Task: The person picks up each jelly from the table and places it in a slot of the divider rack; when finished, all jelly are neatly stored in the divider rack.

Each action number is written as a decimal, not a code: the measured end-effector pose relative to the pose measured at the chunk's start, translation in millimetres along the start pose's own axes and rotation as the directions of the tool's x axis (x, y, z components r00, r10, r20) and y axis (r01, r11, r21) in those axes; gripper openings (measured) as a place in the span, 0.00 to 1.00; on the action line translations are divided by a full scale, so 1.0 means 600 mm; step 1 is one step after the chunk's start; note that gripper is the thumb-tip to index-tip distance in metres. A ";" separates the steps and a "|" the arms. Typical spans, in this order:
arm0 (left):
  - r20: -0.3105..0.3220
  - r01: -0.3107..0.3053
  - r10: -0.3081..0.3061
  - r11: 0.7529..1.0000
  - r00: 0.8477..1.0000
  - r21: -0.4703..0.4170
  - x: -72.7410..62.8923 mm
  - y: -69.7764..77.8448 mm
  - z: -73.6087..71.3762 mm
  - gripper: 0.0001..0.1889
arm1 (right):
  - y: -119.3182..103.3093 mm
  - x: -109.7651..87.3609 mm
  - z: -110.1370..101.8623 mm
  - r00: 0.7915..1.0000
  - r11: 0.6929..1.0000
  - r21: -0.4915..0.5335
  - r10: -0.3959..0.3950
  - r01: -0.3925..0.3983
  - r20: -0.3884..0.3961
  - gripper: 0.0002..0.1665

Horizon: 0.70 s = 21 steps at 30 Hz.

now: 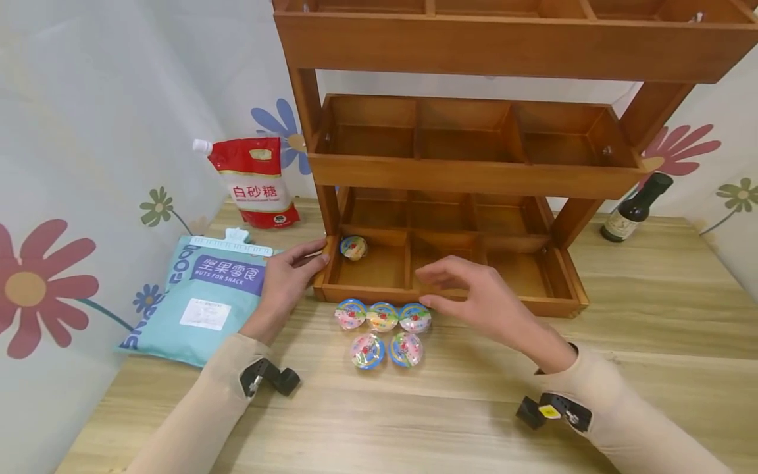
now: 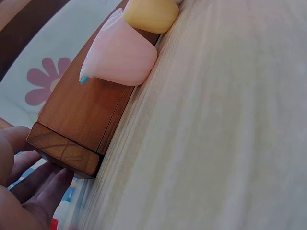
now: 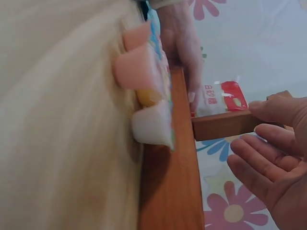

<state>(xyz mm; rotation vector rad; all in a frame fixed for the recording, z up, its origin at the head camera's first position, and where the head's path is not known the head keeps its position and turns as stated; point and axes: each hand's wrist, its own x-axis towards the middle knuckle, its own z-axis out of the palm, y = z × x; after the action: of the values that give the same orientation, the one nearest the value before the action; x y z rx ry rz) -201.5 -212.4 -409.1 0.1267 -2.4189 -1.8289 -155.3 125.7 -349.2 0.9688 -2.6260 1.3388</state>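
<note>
My left hand (image 1: 287,271) touches the left front corner of a brown wooden shelf rack (image 1: 367,294), its thumb and fingers extended at that corner in the left wrist view. With nothing in it, my right hand (image 1: 482,296) hovers over the front board of the lowest tier, fingers loosely bent and apart from the thumb. Several small jelly cups with printed lids stand on the table before the rack, among them a yellow cup (image 1: 381,317), a white cup (image 3: 153,125) and a pink cup (image 2: 122,55). Another jelly cup (image 1: 354,247) sits in the lowest tier's front left compartment.
A teal nut snack bag (image 1: 204,306) with a clip lies left of the rack. Behind it stands a red and white sugar pouch (image 1: 254,184). On the right is a dark bottle (image 1: 635,209). Divided upper tiers (image 1: 474,172) overhang the lowest one.
</note>
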 end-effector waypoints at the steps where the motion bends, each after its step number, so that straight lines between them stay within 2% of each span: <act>1: 0.000 0.000 0.000 1.000 1.000 -0.001 0.000 -0.001 0.000 0.20 | 0.001 -0.006 0.003 1.000 1.000 0.001 -0.009 0.009 0.003 0.21; 8: -0.003 0.004 -0.005 1.000 1.000 -0.014 -0.001 -0.001 0.000 0.20 | 0.013 -0.039 0.030 0.998 0.995 0.087 -0.048 0.043 0.051 0.21; 16: -0.007 -0.001 0.001 1.000 1.000 0.007 -0.001 -0.002 -0.001 0.20 | 0.021 -0.058 0.054 0.989 0.988 0.092 -0.130 0.124 0.068 0.22; 21: -0.005 -0.004 0.004 1.000 1.000 0.002 0.000 -0.002 0.000 0.20 | 0.018 -0.065 0.060 0.986 0.987 0.078 -0.145 0.138 0.082 0.23</act>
<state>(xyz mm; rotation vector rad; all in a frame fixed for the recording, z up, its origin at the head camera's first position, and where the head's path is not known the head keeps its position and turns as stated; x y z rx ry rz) -201.3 -212.8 -410.1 0.1260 -2.4158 -1.8224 -121.7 123.6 -391.4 1.2260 -2.5293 1.3961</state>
